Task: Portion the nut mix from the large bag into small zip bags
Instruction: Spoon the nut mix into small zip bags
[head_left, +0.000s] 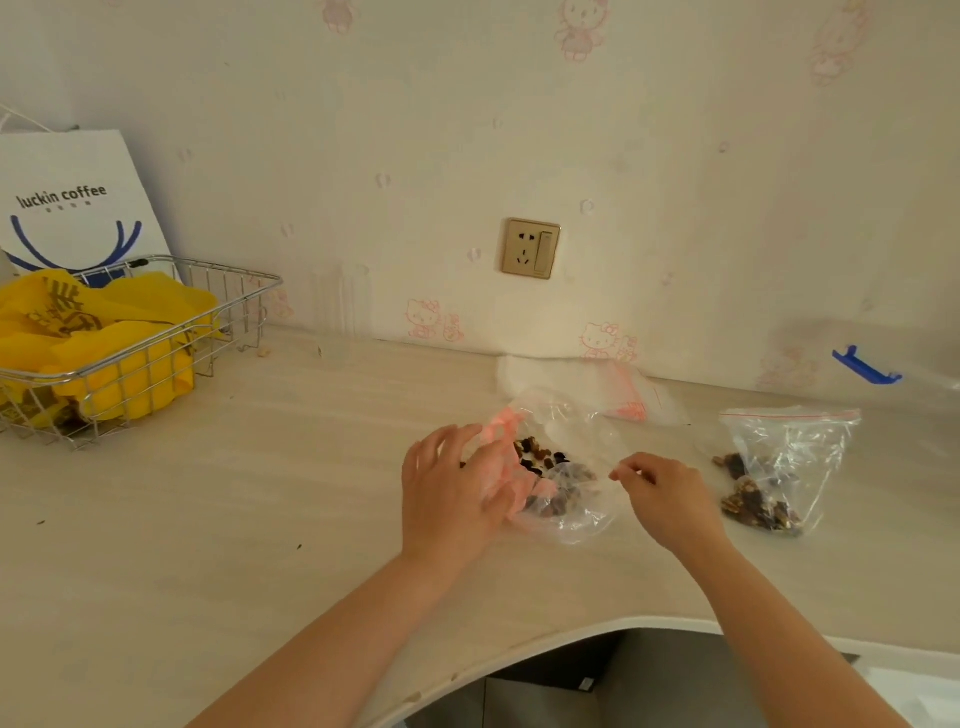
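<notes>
Pale wood-grain covers the desk (291, 467), which runs along a wall papered with faint pink cartoon cats. At the far left stands a wire basket (156, 332) holding crumpled yellow plastic bags (104, 338), with a white paper coffee bag (67, 202) leaning on the wall behind it. In the middle of the desk lies a clear plastic bag (571, 467) with dark nuts and raisins (540, 457) inside. The left hand (457, 493) lies on its left side, fingers lightly curled around the pinkish, blurred edge of the plastic. The right hand (670, 499) is just right of it, thumb and forefinger pinched together, apparently on the clear film. A small zip bag (779, 467) with nuts in its bottom sits further right. Flat empty zip bags (613, 389) lie by the wall. A gold wall socket (530, 248) is above them, and a blue clip (865, 366) lies far right.
</notes>
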